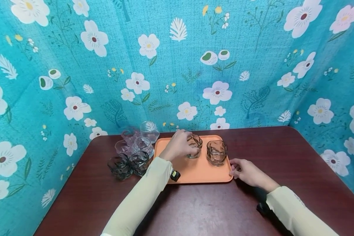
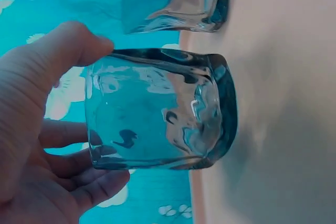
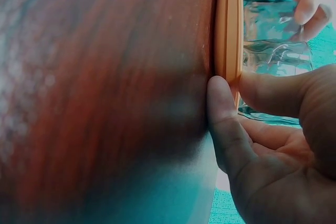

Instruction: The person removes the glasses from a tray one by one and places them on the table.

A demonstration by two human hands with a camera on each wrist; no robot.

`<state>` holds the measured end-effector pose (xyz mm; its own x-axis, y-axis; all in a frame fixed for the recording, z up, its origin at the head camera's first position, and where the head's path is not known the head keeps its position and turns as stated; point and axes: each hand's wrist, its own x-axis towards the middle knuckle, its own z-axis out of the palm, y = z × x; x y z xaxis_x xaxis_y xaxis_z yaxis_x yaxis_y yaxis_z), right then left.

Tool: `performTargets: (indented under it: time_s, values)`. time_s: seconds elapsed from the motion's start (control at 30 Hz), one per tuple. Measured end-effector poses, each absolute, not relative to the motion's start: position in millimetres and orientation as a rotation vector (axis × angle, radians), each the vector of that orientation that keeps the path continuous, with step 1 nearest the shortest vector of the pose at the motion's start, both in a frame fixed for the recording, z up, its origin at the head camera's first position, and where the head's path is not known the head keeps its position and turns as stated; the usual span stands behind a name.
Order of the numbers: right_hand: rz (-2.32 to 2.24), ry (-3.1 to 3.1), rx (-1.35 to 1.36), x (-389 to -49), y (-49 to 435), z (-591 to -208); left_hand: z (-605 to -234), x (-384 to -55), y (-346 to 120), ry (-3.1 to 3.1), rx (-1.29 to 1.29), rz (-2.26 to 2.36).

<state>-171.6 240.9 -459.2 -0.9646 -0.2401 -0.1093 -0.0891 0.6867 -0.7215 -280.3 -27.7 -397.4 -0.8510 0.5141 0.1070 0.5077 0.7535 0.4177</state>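
My left hand (image 1: 180, 144) holds a smoky tinted drinking glass (image 2: 157, 114) by its rim, thumb on one side and fingers on the other. The glass is upright, its thick base close over the orange tray (image 1: 194, 175). To its right on the tray stands a second smoky glass (image 1: 217, 152). At the tray's right edge, my right hand (image 1: 249, 172) pinches the rim between thumb and fingers. In the right wrist view, these fingertips (image 3: 221, 95) lie right at the tray's side, low by the tabletop.
Left of the tray, two dark smoky glasses (image 1: 120, 166) stand side by side. Behind them are clear glasses (image 1: 149, 131) and pinkish ones (image 1: 130, 135), close together. The dark wood table (image 1: 271, 144) ends against a flowered teal cloth (image 1: 171, 72).
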Motion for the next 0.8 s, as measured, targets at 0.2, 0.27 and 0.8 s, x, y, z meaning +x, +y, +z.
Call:
performTargets:
  time_s: [0.2, 0.27, 0.8]
  values:
    - [-1.137, 2.697, -0.253, -173.9, 240.3, -459.6, -386.1, -259.5, -49.4, 3.015, 1.056, 0.610]
    - [-1.140, 2.696, -0.264, -174.5, 240.8, -460.2, -381.0, -249.2, -58.0, 3.028, 1.098, 0.624]
    - [-1.152, 2.688, -0.295, -172.0, 240.7, -459.9, -351.7, -180.2, -135.9, 3.212, 1.224, 0.682]
